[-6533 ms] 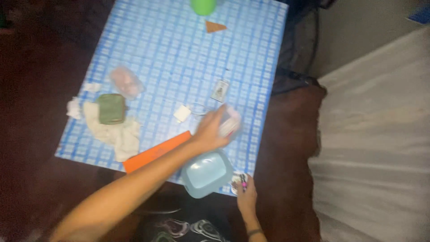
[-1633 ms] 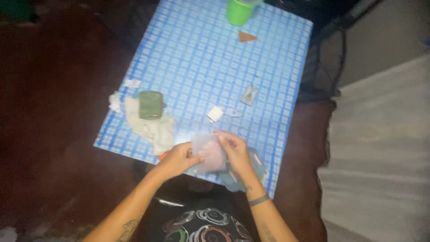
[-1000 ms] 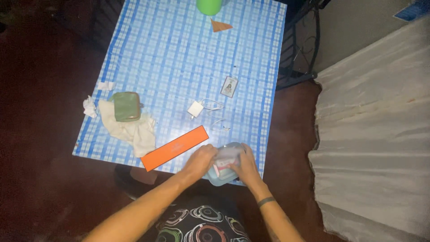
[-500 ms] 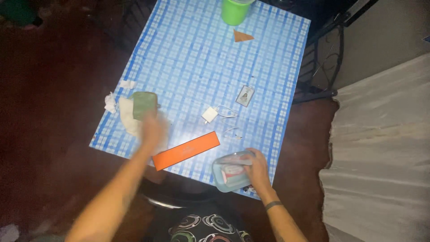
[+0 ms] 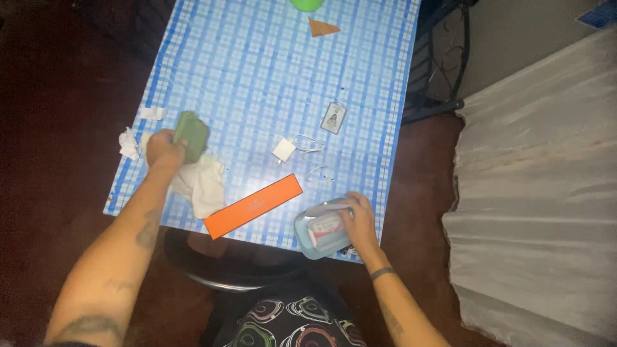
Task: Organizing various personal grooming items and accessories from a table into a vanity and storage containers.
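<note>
My left hand point(image 5: 164, 150) grips a small green pouch point(image 5: 191, 134) and lifts it off a crumpled white cloth point(image 5: 199, 182) at the table's left side. At the table's near edge my right hand point(image 5: 357, 220) rests on a light blue plastic container point(image 5: 313, 236) that holds a clear bag with pink and white contents. A long orange box point(image 5: 253, 205) lies between the two hands. The table point(image 5: 257, 71) has a blue and white checked cover.
A white charger with its cable point(image 5: 284, 150), a small card point(image 5: 333, 118), a loose cable point(image 5: 319, 173), an orange triangle point(image 5: 321, 27) and a green cup point(image 5: 306, 4) lie further back. Crumpled paper bits point(image 5: 128, 142) sit at the left edge. A white sheet point(image 5: 540, 193) is to the right.
My left hand left the container, reached left and closed on the green pouch, which is now raised. My right hand stayed on the blue container.
</note>
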